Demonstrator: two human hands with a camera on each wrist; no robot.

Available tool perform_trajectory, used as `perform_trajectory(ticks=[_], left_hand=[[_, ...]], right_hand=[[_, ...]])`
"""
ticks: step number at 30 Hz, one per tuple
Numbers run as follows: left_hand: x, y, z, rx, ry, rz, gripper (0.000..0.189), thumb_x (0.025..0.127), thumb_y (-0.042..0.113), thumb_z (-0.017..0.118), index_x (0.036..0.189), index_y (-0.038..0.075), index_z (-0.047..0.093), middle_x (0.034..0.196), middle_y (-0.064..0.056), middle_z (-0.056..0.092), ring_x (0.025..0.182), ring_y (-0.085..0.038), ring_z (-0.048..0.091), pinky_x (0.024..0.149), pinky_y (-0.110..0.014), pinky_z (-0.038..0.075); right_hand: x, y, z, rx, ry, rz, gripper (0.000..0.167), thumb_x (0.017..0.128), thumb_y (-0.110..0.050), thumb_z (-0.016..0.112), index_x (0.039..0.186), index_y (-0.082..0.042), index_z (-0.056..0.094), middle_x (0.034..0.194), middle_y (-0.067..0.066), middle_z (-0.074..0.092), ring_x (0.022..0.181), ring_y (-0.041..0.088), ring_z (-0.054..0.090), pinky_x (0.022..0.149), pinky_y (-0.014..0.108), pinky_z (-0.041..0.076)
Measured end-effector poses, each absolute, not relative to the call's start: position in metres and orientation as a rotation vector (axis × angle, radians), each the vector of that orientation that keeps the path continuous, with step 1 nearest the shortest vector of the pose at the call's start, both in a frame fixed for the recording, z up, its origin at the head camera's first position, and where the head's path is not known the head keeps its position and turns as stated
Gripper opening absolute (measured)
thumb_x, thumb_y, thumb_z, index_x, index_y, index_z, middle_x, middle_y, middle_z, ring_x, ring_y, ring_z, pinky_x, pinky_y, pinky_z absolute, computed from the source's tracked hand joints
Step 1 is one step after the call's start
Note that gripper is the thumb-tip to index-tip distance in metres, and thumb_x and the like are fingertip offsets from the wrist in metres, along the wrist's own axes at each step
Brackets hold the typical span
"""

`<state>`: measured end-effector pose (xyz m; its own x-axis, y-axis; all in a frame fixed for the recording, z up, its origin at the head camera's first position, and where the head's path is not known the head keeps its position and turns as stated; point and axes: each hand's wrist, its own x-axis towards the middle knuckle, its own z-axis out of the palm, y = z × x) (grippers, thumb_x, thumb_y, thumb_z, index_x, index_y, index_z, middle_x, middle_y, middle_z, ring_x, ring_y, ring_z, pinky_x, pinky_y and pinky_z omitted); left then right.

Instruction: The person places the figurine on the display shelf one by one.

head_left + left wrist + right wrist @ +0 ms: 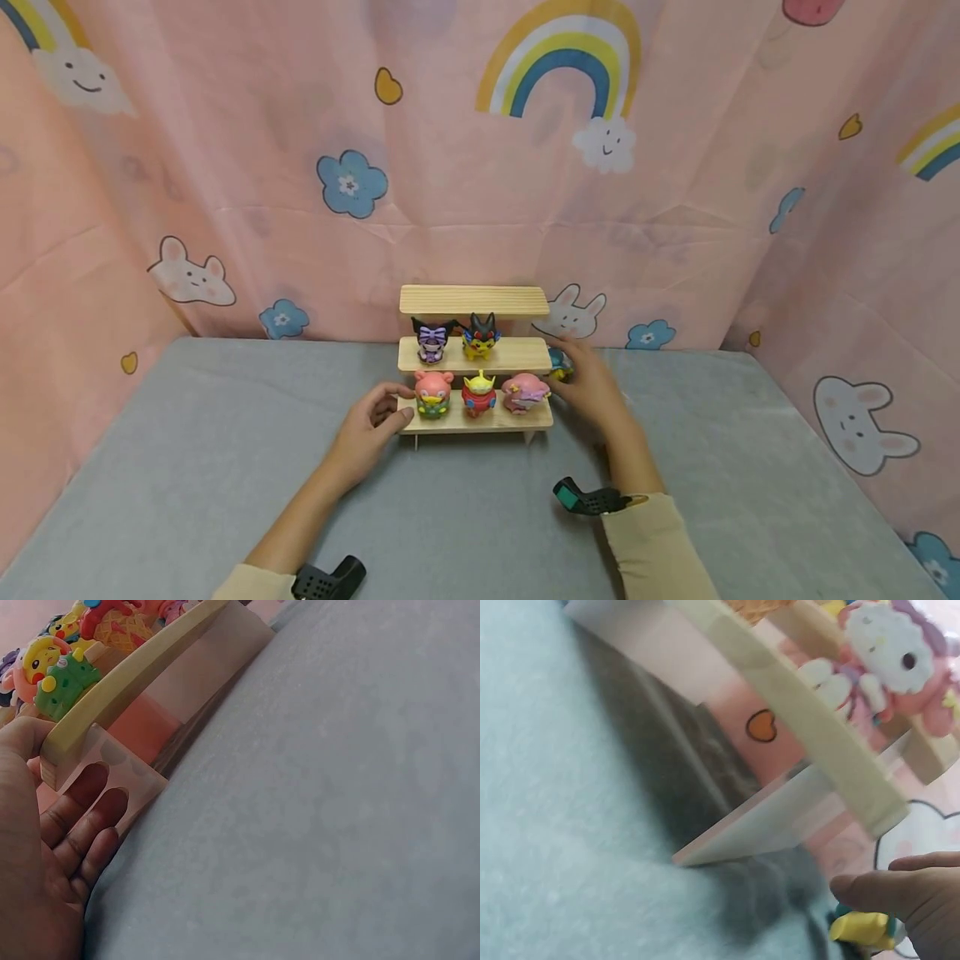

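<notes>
A tiered wooden display stand [474,423] with clear side supports stands on the grey cloth. My left hand [372,421] grips the left end of its lowest board, fingers against the clear support [124,772]. On that board sit a pink-and-green figurine [432,394], a red-clothed figurine with a pointed yellow head [479,394] and a pink figurine [523,392]. The middle board bears a purple-and-black figurine [432,342] and a yellow one with a black hood [480,337]. Beside the stand's right end, my right hand [592,387] holds a blue-and-yellow figurine [862,930], partly hidden by the fingers.
The top board [474,300] bears nothing. Close behind the stand hangs a pink curtain [465,242] printed with rainbows and rabbits, and it also closes off both sides. Grey cloth [465,517] covers the table. A black wrist camera [588,497] sits by each sleeve.
</notes>
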<state>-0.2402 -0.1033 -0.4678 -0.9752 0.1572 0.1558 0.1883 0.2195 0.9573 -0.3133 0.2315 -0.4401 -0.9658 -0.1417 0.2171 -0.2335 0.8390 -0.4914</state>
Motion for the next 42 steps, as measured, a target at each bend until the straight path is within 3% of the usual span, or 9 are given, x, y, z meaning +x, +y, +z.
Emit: perform_trajectory(ticks=[7,14,24,35,42], left_hand=[[-0.240,-0.103,-0.466,-0.350,-2.432,-1.917,0.025,0.099,0.016,0.062,0.121,0.004,0.061,0.087,-0.008,0.061,0.076,-0.008,0.053,0.070,-0.024,0.044],[-0.239,-0.103,-0.466,-0.338,-2.446,-1.909,0.025,0.099,0.017,0.062,0.121,0.005,0.061,0.088,-0.008,0.061,0.077,-0.009,0.054,0.071,-0.025,0.044],[-0.239,-0.104,-0.466,-0.343,-2.446,-1.907,0.024,0.100,0.017,0.062,0.121,0.004,0.061,0.088,-0.009,0.061,0.076,-0.009,0.053,0.070,-0.025,0.044],[-0.239,-0.103,-0.465,-0.342,-2.448,-1.918,0.024,0.099,0.016,0.062,0.120,0.004,0.061,0.088,-0.008,0.060,0.076,-0.009,0.053,0.069,-0.025,0.043],[-0.238,-0.103,-0.466,-0.341,-2.442,-1.907,0.024,0.099,0.016,0.062,0.120,0.004,0.061,0.086,-0.007,0.060,0.075,-0.008,0.052,0.069,-0.024,0.043]], right_hand=[[-0.313,0.230,-0.446,0.259,-2.861,0.789,0.057,0.092,-0.009,0.071,0.145,-0.008,0.052,0.149,0.020,0.051,0.138,0.043,0.048,0.114,0.061,0.036],[-0.313,0.229,-0.451,0.210,-2.851,0.744,0.061,0.089,-0.011,0.076,0.145,-0.013,0.052,0.147,0.019,0.051,0.135,0.043,0.049,0.112,0.061,0.038],[-0.315,0.232,-0.454,0.138,-2.812,0.751,0.059,0.089,-0.016,0.078,0.141,-0.008,0.052,0.145,0.023,0.052,0.130,0.046,0.051,0.109,0.060,0.040],[-0.315,0.233,-0.457,0.030,-2.806,0.780,0.058,0.095,-0.020,0.071,0.145,-0.006,0.047,0.144,0.025,0.051,0.130,0.044,0.053,0.110,0.059,0.041],[-0.317,0.238,-0.458,-0.052,-2.769,0.989,0.052,0.103,-0.027,0.059,0.147,-0.004,0.043,0.135,0.026,0.057,0.111,0.039,0.059,0.097,0.053,0.049]])
